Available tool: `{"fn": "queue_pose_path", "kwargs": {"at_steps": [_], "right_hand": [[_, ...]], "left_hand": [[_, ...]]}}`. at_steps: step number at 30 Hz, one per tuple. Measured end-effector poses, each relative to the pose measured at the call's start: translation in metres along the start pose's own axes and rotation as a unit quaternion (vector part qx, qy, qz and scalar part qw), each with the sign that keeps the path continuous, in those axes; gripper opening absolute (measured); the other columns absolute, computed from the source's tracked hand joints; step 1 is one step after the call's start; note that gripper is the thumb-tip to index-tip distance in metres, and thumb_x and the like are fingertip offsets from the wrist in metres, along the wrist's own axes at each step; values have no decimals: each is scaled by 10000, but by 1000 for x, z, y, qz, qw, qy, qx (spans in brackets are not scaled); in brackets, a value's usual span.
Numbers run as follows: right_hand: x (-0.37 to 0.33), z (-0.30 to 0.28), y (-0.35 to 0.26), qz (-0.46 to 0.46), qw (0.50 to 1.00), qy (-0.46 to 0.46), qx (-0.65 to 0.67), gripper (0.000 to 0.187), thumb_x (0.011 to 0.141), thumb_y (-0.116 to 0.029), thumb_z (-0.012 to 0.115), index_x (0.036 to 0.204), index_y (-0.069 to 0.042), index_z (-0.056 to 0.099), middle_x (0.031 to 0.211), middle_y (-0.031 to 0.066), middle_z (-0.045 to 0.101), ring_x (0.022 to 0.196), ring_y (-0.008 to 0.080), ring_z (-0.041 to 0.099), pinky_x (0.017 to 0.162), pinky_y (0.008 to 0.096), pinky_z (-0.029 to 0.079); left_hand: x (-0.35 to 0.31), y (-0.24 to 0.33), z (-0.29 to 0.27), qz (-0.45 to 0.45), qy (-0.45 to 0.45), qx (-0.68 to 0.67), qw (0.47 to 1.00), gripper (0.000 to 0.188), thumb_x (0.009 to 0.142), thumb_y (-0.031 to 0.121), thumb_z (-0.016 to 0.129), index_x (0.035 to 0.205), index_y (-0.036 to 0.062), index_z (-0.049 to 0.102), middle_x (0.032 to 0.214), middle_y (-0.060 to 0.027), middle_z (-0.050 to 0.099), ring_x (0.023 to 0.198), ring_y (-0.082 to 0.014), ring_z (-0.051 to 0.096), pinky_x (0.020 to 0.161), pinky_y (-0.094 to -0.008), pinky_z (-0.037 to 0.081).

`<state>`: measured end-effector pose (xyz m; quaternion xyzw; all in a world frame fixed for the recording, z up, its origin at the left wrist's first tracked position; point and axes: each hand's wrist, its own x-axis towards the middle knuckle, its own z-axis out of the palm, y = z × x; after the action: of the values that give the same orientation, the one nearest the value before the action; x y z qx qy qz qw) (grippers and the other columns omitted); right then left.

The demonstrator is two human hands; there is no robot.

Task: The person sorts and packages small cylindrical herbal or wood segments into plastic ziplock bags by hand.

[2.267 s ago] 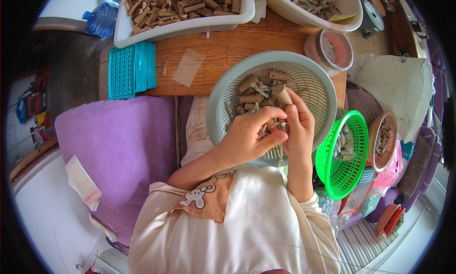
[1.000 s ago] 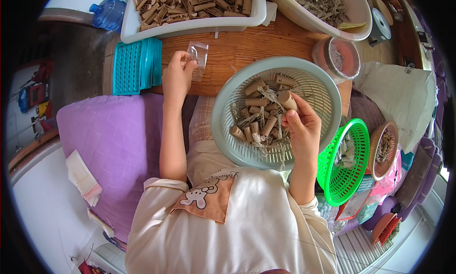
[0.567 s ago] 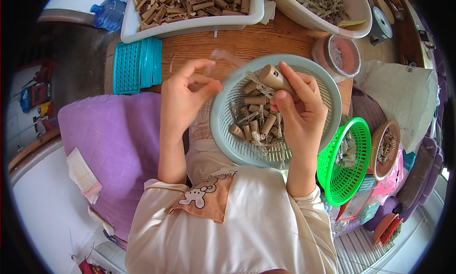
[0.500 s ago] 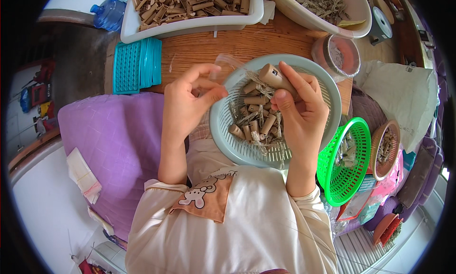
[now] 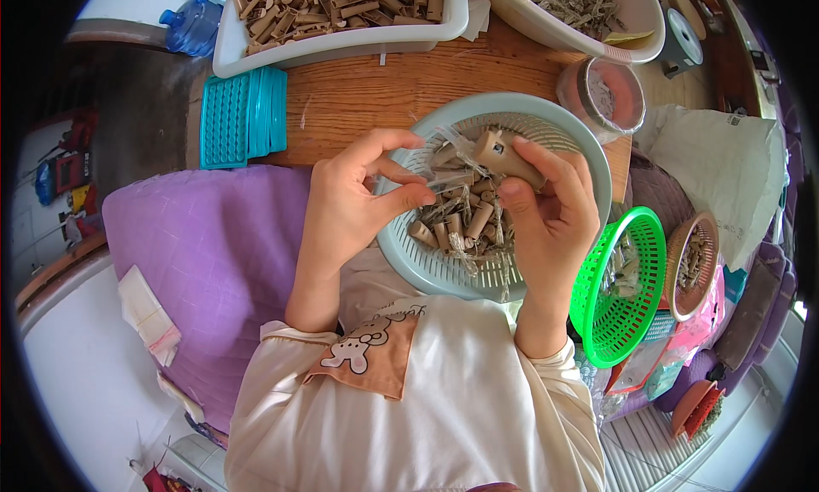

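My right hand (image 5: 559, 202) grips a tan cylinder (image 5: 503, 157) between thumb and fingers, its end with a small dark opening turned toward my left hand. My left hand (image 5: 363, 193) is beside it, thumb and a bent finger closed on a thin clear strand (image 5: 448, 182), the index finger stretched out above. The strand's far end is lost among other clear strands near the cylinder. Beneath both hands is a round grey-green basket (image 5: 409, 260). Several smaller tan cylinders (image 5: 480, 221) tangled with clear wire bundles lie in it.
A white tub of tan half-shells (image 5: 341, 50) and a cream tub of wire bundles (image 5: 646, 49) stand at the back of the wooden table (image 5: 358, 108). Teal trays (image 5: 239, 121) are at left. A pink container (image 5: 627, 108), green basket (image 5: 589, 321) and brown basket (image 5: 678, 300) are at right.
My left hand has moved right and slightly down, closer to the cylinder. The clear strand has swung over with it. The cylinder has shifted slightly right and down in my right hand.
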<state>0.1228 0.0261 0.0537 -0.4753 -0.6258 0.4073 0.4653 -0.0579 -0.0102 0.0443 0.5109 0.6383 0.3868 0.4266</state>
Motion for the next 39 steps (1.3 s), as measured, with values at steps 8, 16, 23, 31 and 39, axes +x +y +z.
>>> {"fn": "queue_pose_path", "kwargs": {"at_steps": [8,16,23,31,39], "right_hand": [[0,-1,-8,179,967,-89,156,229,715,58,617,934,8,575,797,48,553,635,79,527,536,180,436],[0,-2,-8,196,970,-136,52,168,705,29,629,866,21,582,778,64,564,623,106,549,538,213,451],[4,-4,-12,19,973,-198,-120,192,675,57,631,860,13,604,818,64,568,695,109,539,579,208,446],[3,-4,-2,26,984,-165,-62,180,653,-70,678,827,-71,633,981,91,576,759,210,563,622,309,465],[2,-15,22,-87,958,-244,-120,355,623,-237,726,911,-62,615,1209,135,431,1023,282,461,829,381,407]], "left_hand": [[-2,2,5,33,6,0,999,425,614,92,744,997,50,565,807,-71,649,664,-76,597,528,-188,415],[-5,1,11,90,-17,3,996,365,622,102,720,962,65,592,809,-107,634,701,-222,630,589,-282,486],[-9,11,16,102,-33,87,990,330,628,143,719,928,57,610,774,-102,626,608,-234,600,536,-292,468],[-6,2,26,-7,-72,-95,993,306,675,181,720,923,32,618,736,2,636,477,11,387,408,-170,307],[-1,-13,39,-28,-88,-228,969,291,730,205,688,944,25,605,805,2,633,532,34,387,433,-128,274]]}}
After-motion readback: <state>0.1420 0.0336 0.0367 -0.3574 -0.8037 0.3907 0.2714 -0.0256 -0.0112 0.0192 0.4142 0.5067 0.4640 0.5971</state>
